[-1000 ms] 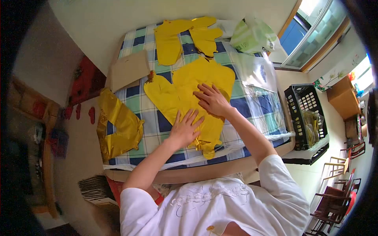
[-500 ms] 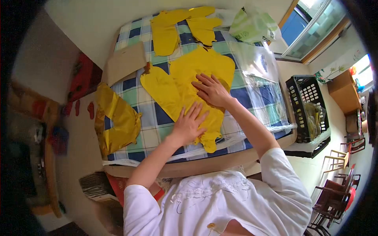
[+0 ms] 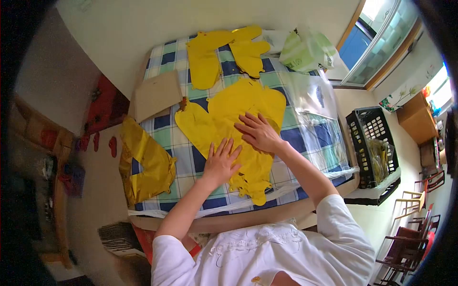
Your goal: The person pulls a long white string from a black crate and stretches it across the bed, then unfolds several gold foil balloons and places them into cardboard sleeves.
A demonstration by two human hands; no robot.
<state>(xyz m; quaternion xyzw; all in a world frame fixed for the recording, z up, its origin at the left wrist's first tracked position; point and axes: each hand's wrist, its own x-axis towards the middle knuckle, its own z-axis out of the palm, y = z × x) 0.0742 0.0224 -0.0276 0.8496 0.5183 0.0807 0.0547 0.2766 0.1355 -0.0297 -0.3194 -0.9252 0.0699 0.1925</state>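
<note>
A flat yellow foil balloon (image 3: 243,100), seemingly deflated, lies on the checked bed cover (image 3: 191,162). My left hand (image 3: 222,163) rests palm down on its lower left part, fingers spread. Higher up and to the right, my right hand (image 3: 260,135) presses flat on the same foil, its fingers stretched out. The lower edge of the balloon is ragged with small tabs. Another yellow foil piece (image 3: 202,59) and a lobed yellow foil piece (image 3: 248,50) lie beyond it. To the left is a shiny gold foil piece (image 3: 148,176) with a gap in its middle.
A brown cardboard sheet (image 3: 156,97) lies at the bed's left edge. Clear plastic sheeting (image 3: 312,97) and a green-white plastic bag (image 3: 307,52) are on the right. Beside the bed stands a black crate (image 3: 372,143) holding plastic packets. Wooden chairs (image 3: 405,238) are farther right.
The view has tilted up slightly, so the bed and foil appear lower. My left hand has shifted a little to the left over the foil; my right hand stays on about the same part.
</note>
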